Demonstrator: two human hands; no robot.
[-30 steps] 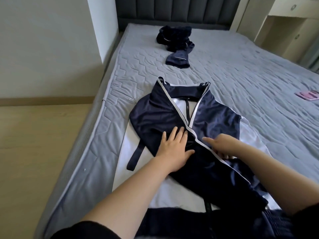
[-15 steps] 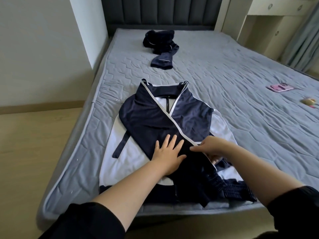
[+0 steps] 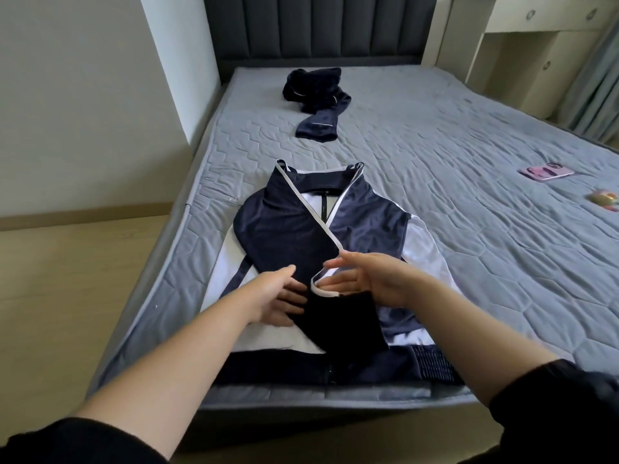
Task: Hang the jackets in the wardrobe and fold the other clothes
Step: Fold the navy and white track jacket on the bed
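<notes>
The navy-and-white jacket (image 3: 288, 236) lies flat at the foot of the bed (image 3: 452, 236). The right hand (image 3: 378, 279) pinches the jacket's white-piped front flap (thumb on top). The left hand (image 3: 273, 296), fingers loosely straight, touches the flap's edge.

Two garments lie on the one bed (image 3: 469, 229): one navy and white jacket (image 3: 284, 236) and one dark crumpled garment (image 3: 315, 92). Two hands show, the left hand (image 3: 271, 296) and the right hand (image 3: 371, 279), and two black sleeves, the left sleeve (image 3: 83, 440) and the right sleeve (image 3: 562, 406). There is one padded headboard (image 3: 318, 25). Two small things sit toward the bed's right side: one pink phone (image 3: 546, 171) (or a phone case, hard to tell) and one small yellowish object (image 3: 605, 198). One pale cabinet (image 3: 502, 45) carries three round knobs (image 3: 531, 15), and one curtain (image 3: 599, 78) hangs beside it
</notes>
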